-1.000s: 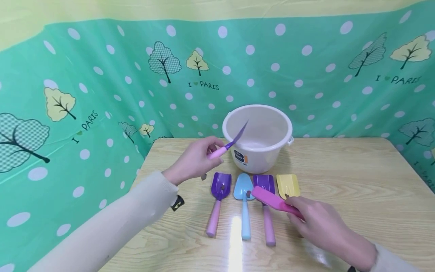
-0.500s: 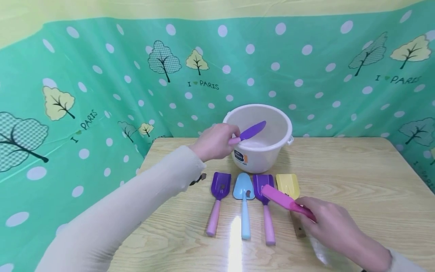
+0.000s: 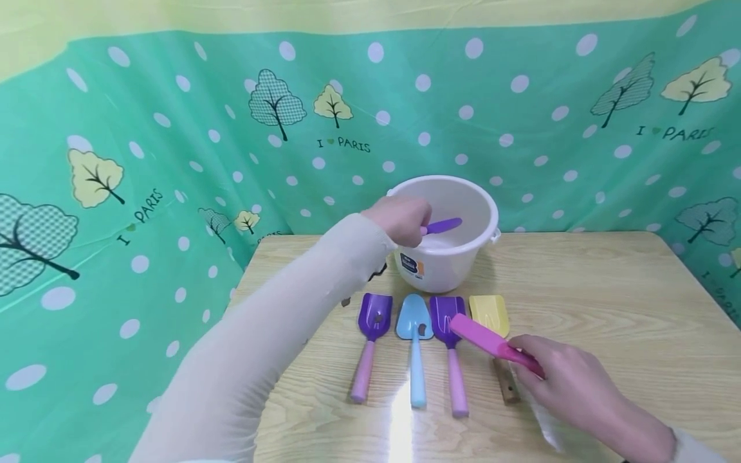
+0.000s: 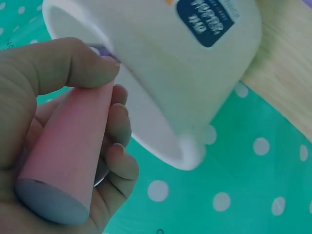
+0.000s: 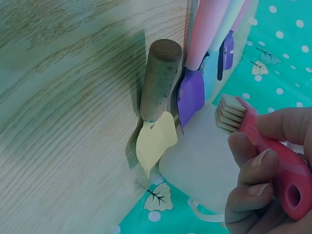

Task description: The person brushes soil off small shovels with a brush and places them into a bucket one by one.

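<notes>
My left hand (image 3: 402, 218) is over the near rim of a white bucket (image 3: 446, 273). It grips the pink handle (image 4: 68, 146) of a small hand trowel, whose purple blade (image 3: 444, 225) points right, over the bucket's opening. On the right, my right hand (image 3: 564, 379) holds a pink brush (image 3: 483, 335) above the table; its short cream bristles (image 5: 229, 113) show in the right wrist view. In a row before the bucket lie a purple scoop (image 3: 375, 312), a light blue trowel (image 3: 413, 321), another purple scoop (image 3: 442, 312) and a yellow shovel (image 3: 491, 308) with a wooden handle (image 5: 158, 80).
The wooden table (image 3: 602, 289) carries everything. Behind it and along the left hangs a green dotted curtain (image 3: 347, 180). A small brown speck (image 3: 345, 301) lies left of the row.
My left hand has moved right and over the bucket's rim, and the trowel's blade has swung from pointing up to pointing right. My right hand has drifted slightly right with the brush.
</notes>
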### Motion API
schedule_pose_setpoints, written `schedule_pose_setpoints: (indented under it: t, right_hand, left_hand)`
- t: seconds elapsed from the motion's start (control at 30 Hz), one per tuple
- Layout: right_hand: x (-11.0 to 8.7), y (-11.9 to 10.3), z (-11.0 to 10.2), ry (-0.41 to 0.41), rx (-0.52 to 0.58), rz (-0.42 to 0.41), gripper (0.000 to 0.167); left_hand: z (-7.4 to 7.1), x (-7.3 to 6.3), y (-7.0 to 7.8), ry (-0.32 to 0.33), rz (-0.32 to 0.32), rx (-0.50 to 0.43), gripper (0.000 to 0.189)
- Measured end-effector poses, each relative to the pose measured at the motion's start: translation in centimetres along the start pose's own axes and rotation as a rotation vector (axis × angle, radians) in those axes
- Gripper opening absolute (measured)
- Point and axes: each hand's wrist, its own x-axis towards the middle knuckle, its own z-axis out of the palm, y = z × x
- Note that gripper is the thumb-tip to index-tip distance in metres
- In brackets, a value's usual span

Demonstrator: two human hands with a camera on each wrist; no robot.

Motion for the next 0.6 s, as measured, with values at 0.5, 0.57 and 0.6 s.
schedule_pose_setpoints:
  t: [0.5, 0.57, 0.6]
  right_hand:
    - [-0.3, 0.6, -0.7, -0.047, -0.007, 0.066, 0.030]
    - [-0.3, 0.7, -0.8, -0.055, -0.004, 0.078, 0.031]
    - [-0.4, 0.7, -0.8, -0.054, -0.005, 0.079, 0.030]
  left_hand:
    - [2.0, 3.3, 1.4, 0.065, -0.052, 0.100, 0.019]
    - [2.2, 3.3, 1.6, 0.067, -0.078, 0.114, 0.021]
    - [2.3, 3.3, 1.7, 0.064, -0.083, 0.121, 0.021]
